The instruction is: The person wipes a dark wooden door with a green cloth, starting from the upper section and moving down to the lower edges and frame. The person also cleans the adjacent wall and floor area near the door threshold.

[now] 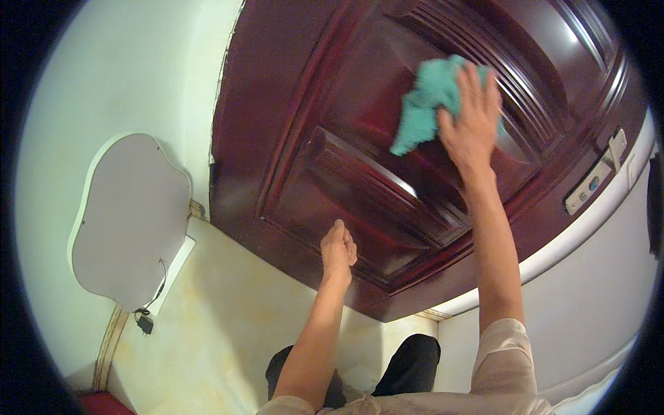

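Note:
My right hand (474, 128) presses a teal cleaning cloth (430, 93) against the upper panel of a dark red wooden door (242, 138). Its fingers lie over the cloth's right side, and one corner of the cloth hangs loose toward the lower left. Slight blur softens the fingers and the cloth. Lower down, my left hand (337, 247) is in front of the bottom part of the door with its fingers curled into a loose fist. Nothing shows in it, and I cannot tell whether it touches the door.
A metal handle and lock plate (595, 176) sit on the door's right edge. To the left, a wavy-edged grey board (131, 221) with a white rim leans by the wall, a black plug and cord (144, 322) beside it. Pale floor (200, 332) lies below.

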`<state>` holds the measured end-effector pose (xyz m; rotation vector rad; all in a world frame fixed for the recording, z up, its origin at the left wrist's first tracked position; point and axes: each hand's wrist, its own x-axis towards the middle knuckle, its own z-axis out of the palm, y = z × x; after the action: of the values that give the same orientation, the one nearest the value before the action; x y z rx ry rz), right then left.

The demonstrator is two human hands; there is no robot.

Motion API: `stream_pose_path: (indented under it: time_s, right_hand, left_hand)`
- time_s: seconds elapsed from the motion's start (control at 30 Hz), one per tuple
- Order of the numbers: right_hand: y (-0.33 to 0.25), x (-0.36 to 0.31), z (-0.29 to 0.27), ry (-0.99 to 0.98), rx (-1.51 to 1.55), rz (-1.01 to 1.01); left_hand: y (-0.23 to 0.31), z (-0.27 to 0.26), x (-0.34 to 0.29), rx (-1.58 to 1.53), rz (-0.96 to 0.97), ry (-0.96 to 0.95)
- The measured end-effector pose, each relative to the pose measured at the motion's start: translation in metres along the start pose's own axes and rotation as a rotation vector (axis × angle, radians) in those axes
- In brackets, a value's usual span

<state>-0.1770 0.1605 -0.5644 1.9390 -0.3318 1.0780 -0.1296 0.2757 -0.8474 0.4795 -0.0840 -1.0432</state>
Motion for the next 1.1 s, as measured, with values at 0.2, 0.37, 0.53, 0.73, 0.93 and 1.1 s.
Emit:
stream_pose_path:
  time_s: [0.2, 0.37, 0.53, 0.73, 0.93, 1.1]
  right_hand:
    - [-0.102, 0.027, 0.057, -0.226, 0.033, -0.266]
    - [-0.124, -0.038, 0.064, -0.409, 0.172, -0.484]
    - [-0.069, -0.118, 0.013, -0.629, 0.201, -0.421]
    - [0.043, -0.224, -0.061, -0.781, 0.015, -0.323]
    - [0.023, -0.219, -0.051, -0.644, 0.073, -0.175]
    - [-0.074, -0.135, 0.017, -0.618, 0.278, -0.316]
  left_hand:
    - [0.001, -0.002, 0.002, 0.013, 0.002, 0.044]
    - [-0.004, -0.006, 0.003, 0.008, -0.055, 0.050]
    - [-0.018, -0.006, 0.005, -0.060, -0.103, -0.002]
    - [-0.033, -0.002, 0.012, -0.114, -0.169, 0.024]
    - [-0.037, -0.005, 0.014, -0.298, -0.271, 0.178]
    - [-0.017, -0.014, 0.010, -0.325, -0.226, 0.252]
